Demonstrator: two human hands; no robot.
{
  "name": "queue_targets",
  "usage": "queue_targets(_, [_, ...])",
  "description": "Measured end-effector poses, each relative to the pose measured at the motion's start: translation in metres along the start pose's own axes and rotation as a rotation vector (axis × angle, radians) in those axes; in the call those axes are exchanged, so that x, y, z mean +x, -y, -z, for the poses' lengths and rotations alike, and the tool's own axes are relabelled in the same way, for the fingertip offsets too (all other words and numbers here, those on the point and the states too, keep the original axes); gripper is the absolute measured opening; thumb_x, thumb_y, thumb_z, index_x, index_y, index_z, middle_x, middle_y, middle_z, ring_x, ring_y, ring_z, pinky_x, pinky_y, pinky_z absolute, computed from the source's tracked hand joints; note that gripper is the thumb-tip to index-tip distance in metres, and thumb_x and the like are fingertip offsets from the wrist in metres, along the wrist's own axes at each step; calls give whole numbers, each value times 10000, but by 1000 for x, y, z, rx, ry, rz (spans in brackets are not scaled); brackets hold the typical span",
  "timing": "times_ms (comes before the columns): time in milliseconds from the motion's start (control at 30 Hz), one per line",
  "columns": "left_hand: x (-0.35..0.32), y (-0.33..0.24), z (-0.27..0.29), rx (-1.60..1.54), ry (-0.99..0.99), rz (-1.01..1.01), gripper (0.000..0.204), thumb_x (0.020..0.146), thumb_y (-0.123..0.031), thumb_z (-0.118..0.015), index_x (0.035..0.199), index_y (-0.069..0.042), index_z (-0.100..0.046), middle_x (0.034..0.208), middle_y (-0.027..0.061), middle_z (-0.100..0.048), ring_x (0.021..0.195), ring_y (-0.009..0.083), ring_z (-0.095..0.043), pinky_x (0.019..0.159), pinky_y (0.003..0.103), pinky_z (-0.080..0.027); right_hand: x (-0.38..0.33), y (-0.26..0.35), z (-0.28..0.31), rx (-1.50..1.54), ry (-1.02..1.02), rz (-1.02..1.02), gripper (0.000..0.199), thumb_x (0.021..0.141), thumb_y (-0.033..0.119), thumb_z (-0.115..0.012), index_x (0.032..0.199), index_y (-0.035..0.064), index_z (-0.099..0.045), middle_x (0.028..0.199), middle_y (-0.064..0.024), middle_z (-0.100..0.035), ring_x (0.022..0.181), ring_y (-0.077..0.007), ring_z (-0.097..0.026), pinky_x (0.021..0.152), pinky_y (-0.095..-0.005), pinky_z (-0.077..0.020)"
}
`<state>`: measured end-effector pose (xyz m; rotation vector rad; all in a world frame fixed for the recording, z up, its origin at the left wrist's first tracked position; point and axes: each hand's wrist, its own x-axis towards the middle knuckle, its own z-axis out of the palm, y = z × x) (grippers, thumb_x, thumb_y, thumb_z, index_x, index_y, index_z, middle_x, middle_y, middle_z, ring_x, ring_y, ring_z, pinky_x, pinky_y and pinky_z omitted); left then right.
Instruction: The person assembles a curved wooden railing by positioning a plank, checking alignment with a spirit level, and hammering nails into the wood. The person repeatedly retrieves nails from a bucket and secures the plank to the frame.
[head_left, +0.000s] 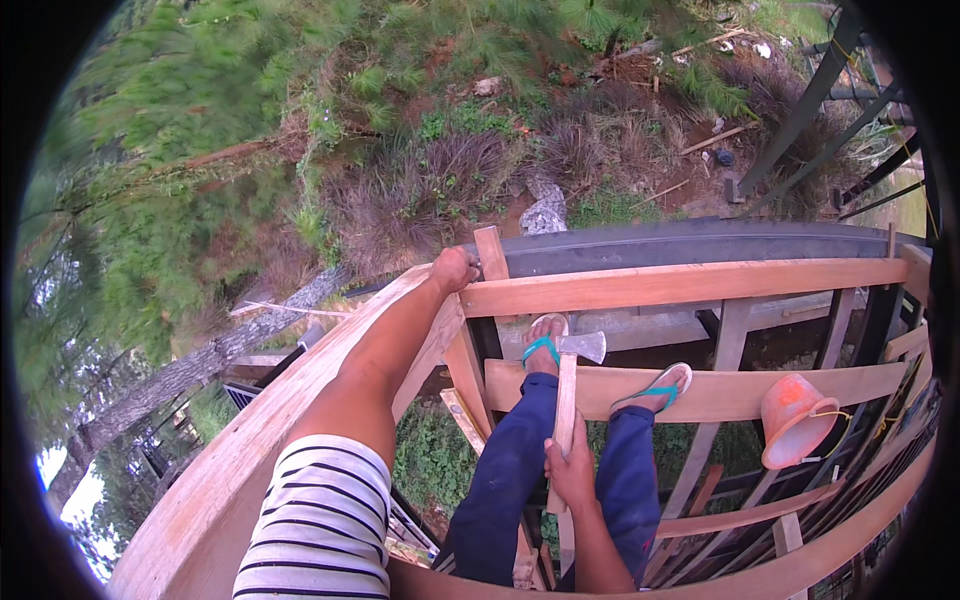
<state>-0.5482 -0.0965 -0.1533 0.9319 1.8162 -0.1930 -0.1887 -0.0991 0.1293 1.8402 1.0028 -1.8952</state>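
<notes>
My right hand (572, 472) is closed around the lower part of a hatchet's wooden handle. The hatchet (567, 395) points away from me, its grey metal head (583, 347) uppermost and its flared edge to the right. My left arm reaches forward along a thick wooden beam (235, 425). At its far end, my left hand (455, 268) is closed over the beam, beside a short upright piece of wood (491, 253); part of the fingers is hidden. A horizontal plank (690, 284) meets the beam just right of that hand.
My sandalled feet stand on a lower plank (730, 393) high above the ground. An orange bucket (797, 420) with a yellow cord hangs at the right. Gaps between the timbers show greenery below. Beyond the dark roof edge (680, 245) are a slope, trees and metal posts (800, 110).
</notes>
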Motion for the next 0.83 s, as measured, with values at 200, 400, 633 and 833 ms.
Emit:
queue_targets(200, [46, 31, -33, -24, 1, 25, 251, 861, -297, -747, 1092, -222, -812, 1092, 141, -765, 1041, 363, -727, 922, 493, -575, 59, 12, -15, -187, -24, 120, 708, 966, 75, -609, 1586, 45, -269, 907, -139, -678, 738, -256, -696, 705, -410, -576])
queue_targets(400, [72, 13, -44, 66, 121, 153, 228, 891, -344, -739, 1094, -273, -813, 1168, 74, -769, 1157, 293, -701, 1051, 595, -459, 95, 14, -11, -84, -33, 242, 673, 905, 38, -597, 1528, 13, -343, 968, -149, -702, 856, -284, -717, 810, -404, -574])
queue_targets(633, [77, -14, -42, 103, 122, 191, 229, 916, -345, -725, 1120, -280, -804, 1181, 59, -769, 1172, 301, -694, 1091, 609, -410, 128, 16, -8, 180, 84, 65, 669, 982, -9, -525, 1606, 54, -292, 966, -87, -669, 754, -163, -655, 635, -321, -569])
queue_targets(833, [79, -10, -34, 28, 154, 142, 323, 897, -409, -740, 1176, -254, -784, 1188, 103, -762, 1187, 316, -687, 1089, 616, -408, 149, -5, -17, 1, 51, 202, 716, 1012, -3, -518, 1657, 137, -241, 1010, -81, -651, 721, -134, -628, 586, -301, -563])
